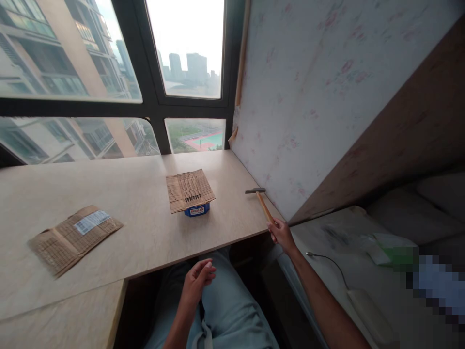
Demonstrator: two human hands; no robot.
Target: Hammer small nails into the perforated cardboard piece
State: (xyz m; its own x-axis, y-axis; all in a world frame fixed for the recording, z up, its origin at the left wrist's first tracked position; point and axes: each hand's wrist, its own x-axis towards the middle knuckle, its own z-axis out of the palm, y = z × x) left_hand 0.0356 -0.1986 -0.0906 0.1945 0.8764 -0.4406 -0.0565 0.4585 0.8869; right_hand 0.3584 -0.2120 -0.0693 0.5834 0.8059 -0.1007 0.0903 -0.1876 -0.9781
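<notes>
My right hand (281, 234) is wrapped round the wooden handle of a hammer (264, 206). The dark metal head of this hammer rests at the sill's right end, close to the wall. Over my lap, my left hand (199, 278) is closed with thumb and fingers together; whether anything small is between them is hidden. Ahead of it, a creased piece of brown cardboard (189, 189) lies on top of a small blue box (197, 210). A row of short dark nail-like pieces (192, 198) shows along the near part of the cardboard.
Another folded piece of brown cardboard (72, 237) with a white label lies on the left of the pale sill (145, 242). A papered wall (286, 106) bounds the right side. Beyond its corner, a cable (330, 261) and a plastic bag (387, 247) lie on a lower surface.
</notes>
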